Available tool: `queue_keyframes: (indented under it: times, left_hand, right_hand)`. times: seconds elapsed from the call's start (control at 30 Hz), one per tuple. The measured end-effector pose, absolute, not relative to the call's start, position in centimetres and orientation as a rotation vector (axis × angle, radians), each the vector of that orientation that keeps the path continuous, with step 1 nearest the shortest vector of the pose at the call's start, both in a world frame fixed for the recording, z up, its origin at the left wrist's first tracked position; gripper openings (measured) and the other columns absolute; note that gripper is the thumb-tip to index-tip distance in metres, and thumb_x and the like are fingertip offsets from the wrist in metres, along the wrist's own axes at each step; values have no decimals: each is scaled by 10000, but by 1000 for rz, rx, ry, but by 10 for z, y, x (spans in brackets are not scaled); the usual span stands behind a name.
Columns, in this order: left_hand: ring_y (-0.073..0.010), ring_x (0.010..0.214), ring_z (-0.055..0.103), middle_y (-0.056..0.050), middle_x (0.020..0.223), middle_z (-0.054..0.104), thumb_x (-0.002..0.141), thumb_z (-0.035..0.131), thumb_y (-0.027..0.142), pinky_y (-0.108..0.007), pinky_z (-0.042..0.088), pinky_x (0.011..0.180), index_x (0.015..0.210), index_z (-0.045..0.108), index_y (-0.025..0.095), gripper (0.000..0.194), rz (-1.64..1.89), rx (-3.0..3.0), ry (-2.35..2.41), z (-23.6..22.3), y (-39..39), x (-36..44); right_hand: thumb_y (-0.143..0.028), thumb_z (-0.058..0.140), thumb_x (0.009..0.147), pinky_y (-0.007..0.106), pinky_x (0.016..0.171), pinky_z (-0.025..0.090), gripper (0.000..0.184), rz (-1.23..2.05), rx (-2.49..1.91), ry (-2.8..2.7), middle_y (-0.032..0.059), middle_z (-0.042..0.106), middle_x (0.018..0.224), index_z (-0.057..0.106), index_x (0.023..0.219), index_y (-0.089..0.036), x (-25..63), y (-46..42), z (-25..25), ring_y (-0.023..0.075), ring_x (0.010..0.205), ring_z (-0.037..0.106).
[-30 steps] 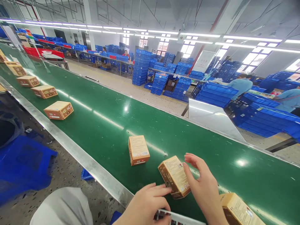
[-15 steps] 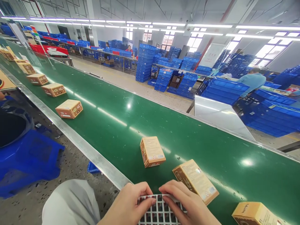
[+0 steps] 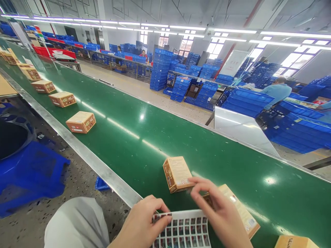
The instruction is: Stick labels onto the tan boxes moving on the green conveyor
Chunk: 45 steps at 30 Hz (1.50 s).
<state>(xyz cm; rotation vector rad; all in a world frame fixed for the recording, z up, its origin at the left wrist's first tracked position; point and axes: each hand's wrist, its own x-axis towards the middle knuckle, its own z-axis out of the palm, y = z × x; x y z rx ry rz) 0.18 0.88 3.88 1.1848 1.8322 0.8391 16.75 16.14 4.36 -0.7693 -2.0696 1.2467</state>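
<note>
My left hand [image 3: 143,225] grips the left edge of a white sheet of small stickers [image 3: 184,230] at the near edge of the green conveyor belt [image 3: 155,134]. My right hand [image 3: 219,215] is raised just above the sheet. Its thumb and forefinger are pinched close together at the near right corner of a tan carton [image 3: 178,173] lying on the belt. Whether anything is between those fingertips is too small to tell. A second tan carton [image 3: 244,215] lies partly hidden behind my right hand.
A third carton [image 3: 294,242] sits at the bottom right. More cartons [image 3: 81,122] [image 3: 62,99] [image 3: 43,86] lie in a row up the belt. A steel rail [image 3: 85,158] edges the belt. Blue crates [image 3: 31,172] stand left, stacked crates [image 3: 157,74] and seated people [image 3: 276,93] beyond.
My right hand left the carton, went to the sticker sheet, then rose to the following carton's corner. The cartons have travelled rightward along the belt. My left hand stays on the sheet.
</note>
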Motion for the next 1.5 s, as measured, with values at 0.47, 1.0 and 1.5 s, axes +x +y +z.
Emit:
queue_keyframes:
  times: [0.47,1.0,1.5]
  left_hand:
    - [-352,1491,262,-111,1619,265,802,815,151,-563,273,1215,825,755,148,65,585,2003,1691,24,49,11]
    - [-365,1468,323,-71,1634,223,776,824,177,-533,305,1216,804,760,141,78,696,2056,1499,1,60,37]
    - [-148,656,563,16,696,662,860,617,295,-235,360,613,851,727,185,155,809,1198,1689,40,13,16]
  right_hand:
    - [-538,930,434,255,585,547,511,1663,-1217,-1192,59,746,728,785,760,-172,130,194,25,276,780,708]
    - [-628,675,580,462,841,505,444,1062,-1467,-1610,144,712,1103,615,773,-233,163,198,22,369,971,669]
    - [-375,595,985,254,771,538,123,1141,-636,-2322,-19,728,951,697,1018,-315,185,126,55,202,850,697]
